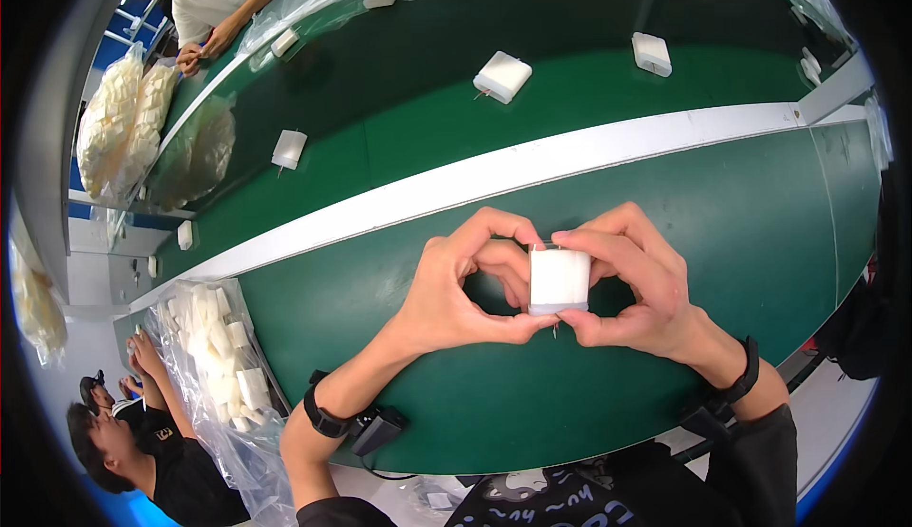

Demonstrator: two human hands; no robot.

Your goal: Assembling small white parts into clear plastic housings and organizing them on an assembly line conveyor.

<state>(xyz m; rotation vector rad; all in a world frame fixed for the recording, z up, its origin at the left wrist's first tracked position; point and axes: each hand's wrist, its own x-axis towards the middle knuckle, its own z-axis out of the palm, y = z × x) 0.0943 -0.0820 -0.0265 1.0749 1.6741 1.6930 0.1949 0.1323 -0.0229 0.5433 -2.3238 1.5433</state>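
A small white block-shaped part (559, 278), with a paler translucent edge along its near side, is held up over the green tabletop. My left hand (465, 285) grips its left side, thumb at the lower edge and index finger at the upper edge. On the other side my right hand (641, 280) mirrors that grip, its thumb below and index finger on top. A thin pin-like piece sticks out beneath the part, between my two thumbs. Both hands are closed on this one part. Its underside is hidden.
Beyond a white rail (503, 162) lies a green conveyor belt (408, 138) carrying similar white parts (503, 77). A plastic-lined box of white pieces (223, 347) stands at left. Co-workers sit at the far left (180, 461) and across the belt (223, 0), near bagged pieces (123, 128).
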